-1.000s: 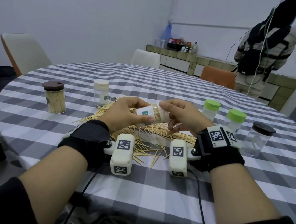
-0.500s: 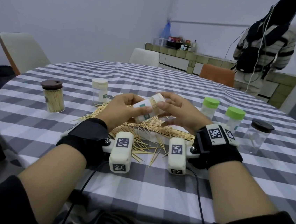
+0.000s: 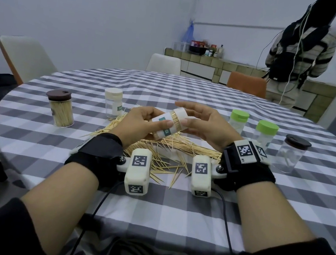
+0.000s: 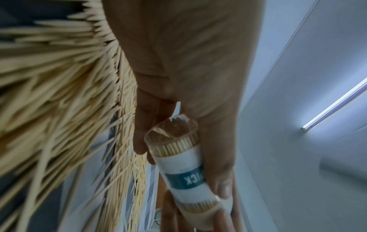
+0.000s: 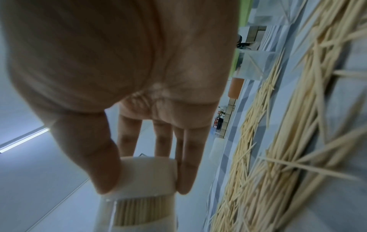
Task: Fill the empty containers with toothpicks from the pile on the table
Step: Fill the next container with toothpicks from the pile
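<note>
Both hands hold one clear toothpick container (image 3: 168, 126) with a white and teal label, tilted above the toothpick pile (image 3: 183, 146). It is packed with toothpicks (image 5: 137, 211). My left hand (image 3: 144, 122) grips its body, thumb on the label (image 4: 184, 177). My right hand (image 3: 200, 124) pinches the white lid (image 3: 180, 116) between thumb and fingers; the right wrist view shows the lid (image 5: 151, 174) seated on the container's top. Empty containers stand on the right: two with green lids (image 3: 238, 122) (image 3: 266, 133) and a clear jar with a brown lid (image 3: 293, 154).
On the left stand a full brown-lidded jar (image 3: 61, 110) and a white-lidded container (image 3: 113, 103). The round table has a grey checked cloth (image 3: 153, 215). Chairs (image 3: 25, 56) ring it. A person (image 3: 299, 52) stands at the counter, back right. Wrist cables hang off the near edge.
The container went from lying nearly level to tilted with its lid up and to the right. Both hands rose slightly with it; the right hand's fingers spread around the lid.
</note>
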